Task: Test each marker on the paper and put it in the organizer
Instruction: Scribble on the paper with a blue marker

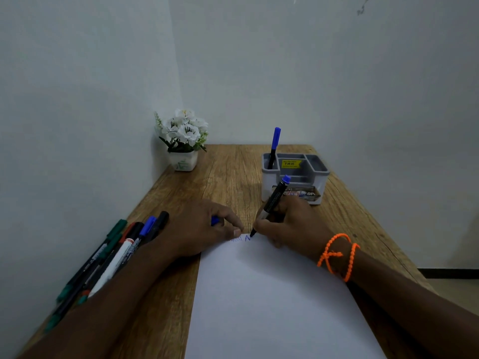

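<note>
Wood-grain worktop (pixel 228 174) runs narrow into a corner: a wall closes directly along the outer side of the left hand (pixel 197 226), another wall closes the far end, and the worktop's open edge falls away beyond the right hand (pixel 290 224). Bare wood lies ahead of both hands up to the grey organizer (pixel 295 177), which stands just beyond the right hand. A flower pot (pixel 183 161) occupies the far corner, well ahead of the left hand.

White paper (pixel 272 301) lies under and behind both hands, its far edge at the fingertips, with blue scribbles (pixel 242 239) between the hands.

Marker in use (pixel 272 203): black barrel, blue rear end, tilted away from the person toward the organizer, tip down on the paper at the scribbles. A second blue-capped marker (pixel 274 146) stands upright in the organizer's far-left compartment. Loose markers (pixel 114 255), with green, red, blue and black caps, lie in a row outside the left forearm, along the wall.

Right hand is closed around the marker in a writing grip, heel on the paper, an orange beaded bracelet (pixel 337 256) at the wrist. Left hand rests palm down at the paper's far-left corner, fingers curled around a small blue cap (pixel 215 221), thumb pressing the paper's edge.
</note>
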